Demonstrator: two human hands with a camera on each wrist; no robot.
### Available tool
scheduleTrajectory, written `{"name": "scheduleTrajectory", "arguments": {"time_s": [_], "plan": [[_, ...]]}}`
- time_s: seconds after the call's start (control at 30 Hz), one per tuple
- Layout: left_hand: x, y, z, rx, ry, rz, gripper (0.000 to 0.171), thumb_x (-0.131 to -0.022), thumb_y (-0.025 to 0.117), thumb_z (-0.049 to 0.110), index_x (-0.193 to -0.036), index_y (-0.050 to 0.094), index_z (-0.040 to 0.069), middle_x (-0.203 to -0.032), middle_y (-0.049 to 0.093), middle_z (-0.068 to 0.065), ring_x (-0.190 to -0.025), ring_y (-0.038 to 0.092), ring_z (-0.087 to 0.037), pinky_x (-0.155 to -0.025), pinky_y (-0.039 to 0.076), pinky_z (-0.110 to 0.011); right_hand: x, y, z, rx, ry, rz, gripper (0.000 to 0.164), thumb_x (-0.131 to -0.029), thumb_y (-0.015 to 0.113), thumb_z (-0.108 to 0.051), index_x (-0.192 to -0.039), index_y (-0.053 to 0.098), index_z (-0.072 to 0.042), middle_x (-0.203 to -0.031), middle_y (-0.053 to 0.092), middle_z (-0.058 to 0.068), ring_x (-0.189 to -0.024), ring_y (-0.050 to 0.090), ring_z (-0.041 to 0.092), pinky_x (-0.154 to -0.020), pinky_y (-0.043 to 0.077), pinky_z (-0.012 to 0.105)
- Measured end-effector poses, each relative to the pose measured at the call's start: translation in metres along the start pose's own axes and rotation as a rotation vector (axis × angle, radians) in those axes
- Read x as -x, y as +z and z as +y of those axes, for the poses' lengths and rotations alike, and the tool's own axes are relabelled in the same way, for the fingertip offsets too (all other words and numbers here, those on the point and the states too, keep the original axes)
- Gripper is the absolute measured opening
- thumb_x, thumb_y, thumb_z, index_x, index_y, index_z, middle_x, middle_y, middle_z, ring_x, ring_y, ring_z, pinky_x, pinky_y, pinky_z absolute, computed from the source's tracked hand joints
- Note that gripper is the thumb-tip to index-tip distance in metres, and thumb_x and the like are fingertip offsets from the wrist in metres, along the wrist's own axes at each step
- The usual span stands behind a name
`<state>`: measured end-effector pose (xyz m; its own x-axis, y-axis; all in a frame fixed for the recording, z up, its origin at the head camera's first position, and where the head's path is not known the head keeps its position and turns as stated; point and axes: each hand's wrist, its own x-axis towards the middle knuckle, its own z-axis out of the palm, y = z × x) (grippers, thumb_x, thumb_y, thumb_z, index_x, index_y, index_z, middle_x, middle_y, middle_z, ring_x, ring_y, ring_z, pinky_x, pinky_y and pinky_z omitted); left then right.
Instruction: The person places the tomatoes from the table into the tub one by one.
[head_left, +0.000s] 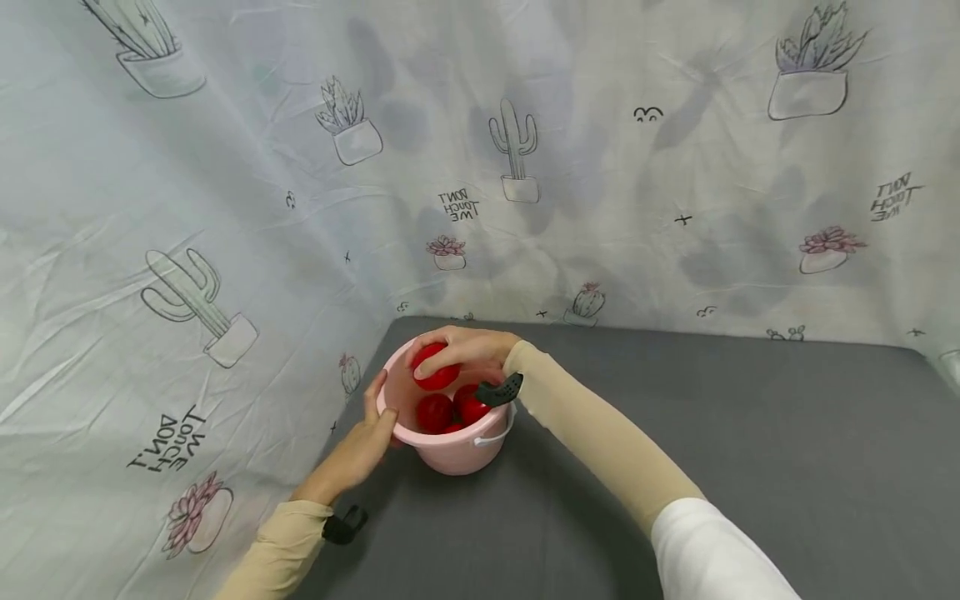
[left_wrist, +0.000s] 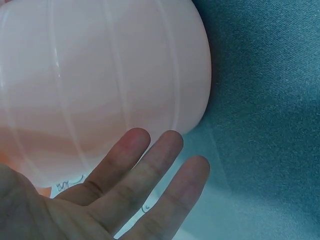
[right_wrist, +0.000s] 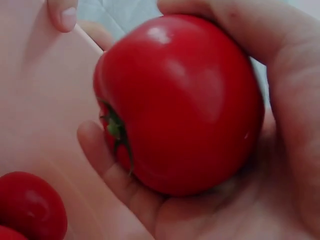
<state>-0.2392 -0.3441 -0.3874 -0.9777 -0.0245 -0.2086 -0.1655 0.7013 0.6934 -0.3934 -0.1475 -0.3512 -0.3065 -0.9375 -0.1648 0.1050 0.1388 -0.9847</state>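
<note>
A red tomato [head_left: 437, 380] with a green stem end sits in the grip of my right hand [head_left: 474, 345], over the mouth of a pink bucket [head_left: 459, 460]. Thumb and fingers wrap round this tomato [right_wrist: 185, 105] in the right wrist view. Several other tomatoes [head_left: 434, 414] lie inside the bucket, partly hidden by its wall and my right wrist. My left hand [head_left: 369, 440] holds the bucket's left rim, its thumb at the edge. In the left wrist view three fingers [left_wrist: 167, 150] extend along the ribbed outer wall [left_wrist: 90, 65].
The bucket stands on a dark grey surface [head_left: 720, 450], near its far left corner. Its white handle [head_left: 497, 433] hangs down on the right side. Pale cloth [head_left: 600, 167] printed with potted cacti rises at the back and left.
</note>
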Motion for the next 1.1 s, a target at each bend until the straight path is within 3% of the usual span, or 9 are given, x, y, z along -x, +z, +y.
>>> {"name": "scheduleTrajectory", "arguments": {"time_s": [0.1, 0.2, 0.4, 0.7, 0.83, 1.1], "plan": [[0.001, 0.001, -0.004, 0.006, -0.011, 0.01, 0.056, -0.101, 0.023, 0.043, -0.147, -0.008, 0.045, -0.099, 0.066, -0.012, -0.089, 0.062, -0.024, -0.065, 0.049, -0.035, -0.006, 0.004, 0.004, 0.021, 0.033, 0.01, 0.055, -0.08, 0.074, -0.022, -0.127, 0.052, -0.005, -0.131, 0.052, 0.015, -0.118, 0.053, 0.033, -0.101, 0.037, 0.062], [0.001, 0.002, -0.006, 0.011, -0.002, 0.019, 0.056, -0.101, 0.024, 0.043, -0.148, -0.007, 0.045, -0.098, 0.067, -0.014, -0.087, 0.063, -0.026, -0.064, 0.049, -0.035, -0.01, 0.007, 0.008, 0.102, 0.069, 0.041, 0.052, -0.078, 0.076, -0.022, -0.122, 0.055, -0.004, -0.119, 0.059, 0.012, -0.113, 0.055, 0.033, -0.1, 0.04, 0.061], [0.0, 0.005, -0.008, 0.015, 0.004, 0.018, 0.055, -0.101, 0.023, 0.045, -0.147, -0.007, 0.046, -0.1, 0.068, -0.016, -0.086, 0.064, -0.026, -0.066, 0.049, -0.037, -0.013, 0.009, 0.013, 0.236, 0.138, 0.095, 0.045, -0.077, 0.077, -0.019, -0.115, 0.058, -0.005, -0.106, 0.06, 0.008, -0.096, 0.057, 0.023, -0.093, 0.047, 0.054], [-0.004, 0.006, -0.008, 0.012, 0.019, 0.014, 0.055, -0.102, 0.024, 0.044, -0.146, -0.009, 0.049, -0.099, 0.068, -0.016, -0.084, 0.063, -0.027, -0.066, 0.049, -0.036, -0.012, 0.005, 0.012, 0.514, 0.1, 0.146, 0.041, -0.077, 0.076, -0.024, -0.112, 0.062, -0.008, -0.104, 0.061, 0.004, -0.095, 0.058, 0.021, -0.082, 0.054, 0.035], [-0.005, 0.004, -0.006, 0.011, 0.03, 0.017, 0.055, -0.102, 0.023, 0.045, -0.145, -0.01, 0.05, -0.098, 0.068, -0.016, -0.081, 0.064, -0.028, -0.068, 0.05, -0.038, -0.012, 0.004, 0.01, 0.451, 0.113, 0.148, 0.046, -0.074, 0.078, -0.021, -0.113, 0.06, -0.007, -0.107, 0.06, 0.004, -0.099, 0.056, 0.022, -0.084, 0.054, 0.037], [-0.004, 0.001, -0.002, 0.003, 0.008, 0.002, 0.056, -0.101, 0.023, 0.046, -0.145, -0.011, 0.051, -0.1, 0.067, -0.017, -0.084, 0.063, -0.027, -0.071, 0.05, -0.039, -0.011, 0.005, 0.01, 0.478, 0.117, 0.118, 0.047, -0.071, 0.08, -0.023, -0.112, 0.062, -0.009, -0.106, 0.061, 0.002, -0.097, 0.057, 0.02, -0.08, 0.054, 0.031]]}}
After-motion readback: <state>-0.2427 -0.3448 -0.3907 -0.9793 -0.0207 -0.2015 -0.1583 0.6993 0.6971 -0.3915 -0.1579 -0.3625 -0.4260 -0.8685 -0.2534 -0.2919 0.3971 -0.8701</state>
